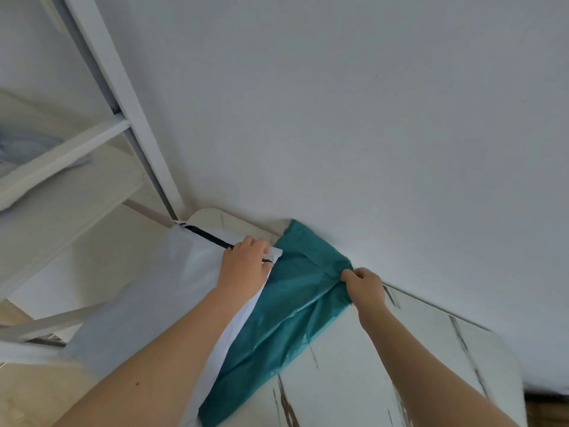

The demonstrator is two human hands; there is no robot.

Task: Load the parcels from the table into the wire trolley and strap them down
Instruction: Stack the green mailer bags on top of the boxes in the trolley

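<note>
Wall (338,103): plain white and fills most of the view. The table is pushed against it, so both parcels butt up to it at their far ends.

Shelf frame (123,87): white uprights and boards at the left, beside the table's far corner. What lies on them is too blurred to tell.

Table (385,365): marble-pattern top with rounded corners. It carries both parcels, and the right part is bare.

White parcel (172,288): a pale, soft mailer on the table's left side that hangs over the left edge. It is limp, so it likely needs gathering at one end to lift.

Teal parcel (286,328): a soft, creased bag lying flat on the table, just right of the white parcel and partly tucked under its edge. Neither parcel is loaded yet. No trolley can be made out with certainty.

Left hand (246,263): reaches across the white parcel, with fingers curled over its far end and grasping it. This is probably to draw it clear of the teal one.

Right hand (365,286): pinches a bunched fold at the teal parcel's far right corner, thumb against fingers. The grip is closed on the material, apparently taking hold for the lift.

Black strip (206,234): a dark band along the white parcel's far end, running up to the left hand. It is likely the seal flap.
</note>
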